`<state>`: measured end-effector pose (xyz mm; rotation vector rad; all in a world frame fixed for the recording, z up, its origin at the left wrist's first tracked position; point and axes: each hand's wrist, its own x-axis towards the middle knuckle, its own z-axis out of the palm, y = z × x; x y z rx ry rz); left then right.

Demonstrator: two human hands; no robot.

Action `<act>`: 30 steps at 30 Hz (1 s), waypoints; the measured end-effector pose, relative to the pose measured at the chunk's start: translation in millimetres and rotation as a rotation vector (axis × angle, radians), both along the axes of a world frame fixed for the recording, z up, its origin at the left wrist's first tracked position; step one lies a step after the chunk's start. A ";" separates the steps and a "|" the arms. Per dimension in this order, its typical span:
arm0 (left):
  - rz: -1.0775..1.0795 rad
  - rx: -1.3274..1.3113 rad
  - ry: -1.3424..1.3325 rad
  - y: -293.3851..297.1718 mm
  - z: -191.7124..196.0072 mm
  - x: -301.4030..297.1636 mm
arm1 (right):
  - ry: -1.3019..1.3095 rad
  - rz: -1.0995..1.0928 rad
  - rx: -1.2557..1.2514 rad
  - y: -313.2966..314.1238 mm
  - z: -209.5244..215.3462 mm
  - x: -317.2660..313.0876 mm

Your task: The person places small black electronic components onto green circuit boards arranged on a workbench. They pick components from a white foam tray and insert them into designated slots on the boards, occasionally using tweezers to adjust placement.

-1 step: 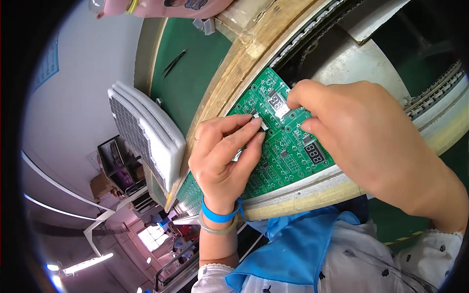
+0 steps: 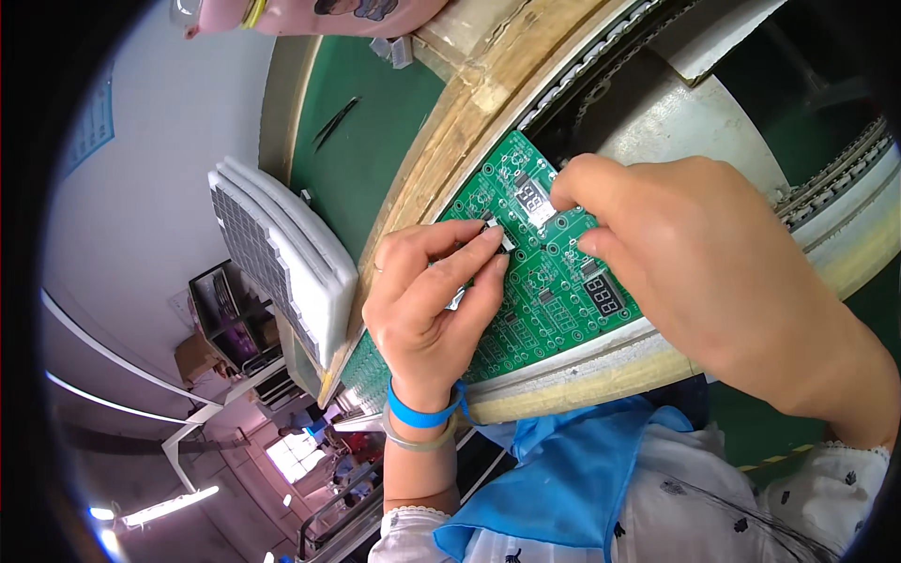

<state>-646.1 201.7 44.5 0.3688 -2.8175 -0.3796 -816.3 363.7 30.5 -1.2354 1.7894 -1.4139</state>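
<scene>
A green circuit board (image 2: 526, 338) with several component outlines lies beneath both hands. My left hand (image 2: 427, 300), with a blue wristband, pinches a small white-edged digit display (image 2: 508, 242) close over the board; the fingers hide most of it. Another small pale piece (image 2: 456, 299) shows under its curled fingers. My right hand (image 2: 676, 253) reaches over from the right, thumb and forefinger apart. Its forefinger tip is beside or touching a digit display (image 2: 532, 202) standing on the board. A second seated display (image 2: 603, 294) is lower right, below the right thumb.
White foam trays (image 2: 291, 253) holding dark display pieces lean at the left. Black tweezers (image 2: 335, 123) lie on the green work surface (image 2: 375, 141). A wooden rail (image 2: 488, 84) and a conveyor chain (image 2: 601, 61) run past the board. A pink bag (image 2: 282, 17) sits at the top.
</scene>
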 end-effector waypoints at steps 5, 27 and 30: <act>0.014 -0.008 -0.010 1.4 0.6 -2.6 | -0.015 0.020 0.026 -0.3 4.5 -1.7; 0.037 0.018 0.017 4.6 -9.0 2.2 | 0.074 -0.015 -0.073 2.9 -32.4 -2.1; 0.036 0.074 0.039 1.3 -12.0 12.2 | 0.039 0.009 0.016 -1.8 -25.2 -3.9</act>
